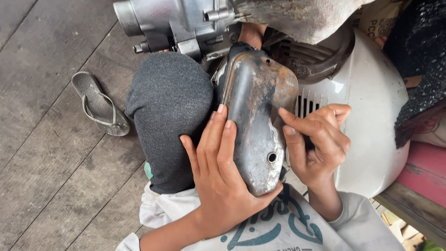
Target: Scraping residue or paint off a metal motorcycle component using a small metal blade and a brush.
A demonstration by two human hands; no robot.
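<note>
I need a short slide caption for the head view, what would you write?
Left hand and right hand hold a rusty metal cover beside a white scooter body.

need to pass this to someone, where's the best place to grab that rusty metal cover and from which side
Probably by its long side edges, coming from the near, narrow end. The rusty metal cover is a domed shell: its rounded back gives little purchase, but the rims do. The left hand already cups the lower end with fingers along one edge, and the right hand pinches the opposite rim.
</note>
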